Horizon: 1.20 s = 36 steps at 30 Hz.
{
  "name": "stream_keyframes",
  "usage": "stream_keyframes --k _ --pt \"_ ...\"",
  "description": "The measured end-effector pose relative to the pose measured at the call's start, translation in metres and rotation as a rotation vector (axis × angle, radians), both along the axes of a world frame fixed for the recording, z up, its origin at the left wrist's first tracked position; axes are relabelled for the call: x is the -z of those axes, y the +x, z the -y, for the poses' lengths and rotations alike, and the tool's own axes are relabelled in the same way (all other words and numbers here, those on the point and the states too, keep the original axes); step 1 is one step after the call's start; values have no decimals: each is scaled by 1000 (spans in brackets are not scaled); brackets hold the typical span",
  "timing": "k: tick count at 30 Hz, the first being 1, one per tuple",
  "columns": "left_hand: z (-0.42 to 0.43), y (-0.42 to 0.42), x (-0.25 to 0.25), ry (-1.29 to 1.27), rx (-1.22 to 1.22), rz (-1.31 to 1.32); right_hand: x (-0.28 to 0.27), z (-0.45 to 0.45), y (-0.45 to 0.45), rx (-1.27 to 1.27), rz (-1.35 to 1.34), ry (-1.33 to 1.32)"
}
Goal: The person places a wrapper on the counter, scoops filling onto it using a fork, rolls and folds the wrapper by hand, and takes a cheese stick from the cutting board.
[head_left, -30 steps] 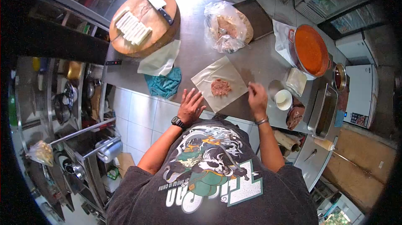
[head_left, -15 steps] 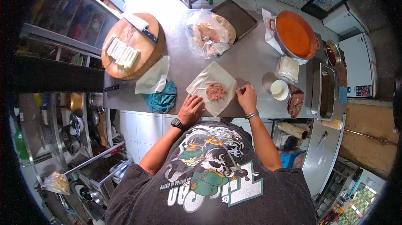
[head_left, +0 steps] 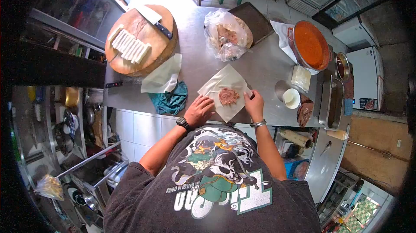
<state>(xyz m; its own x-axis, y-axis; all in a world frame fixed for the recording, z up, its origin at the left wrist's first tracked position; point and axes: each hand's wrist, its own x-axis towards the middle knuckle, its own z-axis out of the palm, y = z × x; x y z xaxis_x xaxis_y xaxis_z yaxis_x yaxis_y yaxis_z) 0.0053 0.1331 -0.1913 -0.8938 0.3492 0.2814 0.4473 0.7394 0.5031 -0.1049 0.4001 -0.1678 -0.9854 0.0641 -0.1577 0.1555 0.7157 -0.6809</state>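
Right hand (head_left: pixel 255 104): pinching the wrapper (head_left: pixel 229 77) at its right corner. Left hand (head_left: pixel 199 110): loosely spread, gripping nothing, at the wrapper's left edge. Wrapper: flat on counter (head_left: pixel 190 29), between hands; filling (head_left: pixel 228 96) already placed, no fold made yet. Outward: cup (head_left: pixel 291 98), cloth (head_left: pixel 170 100), second wrapper (head_left: pixel 163 77), board (head_left: pixel 159 45) bearing sticks (head_left: pixel 130 46), already cut.

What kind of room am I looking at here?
Probably a working kitchen, perhaps a commercial one: a metal worktable, a knife on a round chopping block, and a large pan of orange-red sauce.
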Motion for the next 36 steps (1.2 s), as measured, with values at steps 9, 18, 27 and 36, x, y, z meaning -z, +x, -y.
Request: stream_keyframes --k 9,18,27,36 --pt "0 4 0 0 -9 25 13 46 13 -335 -181 -28" --pt "1 7 6 13 -5 37 15 49 18 -345 -181 -20" --pt "-7 -5 2 -12 1 7 11 43 16 -362 -314 -28" --pt "-30 -40 2 0 -188 43 13 23 23 -186 -247 -23"
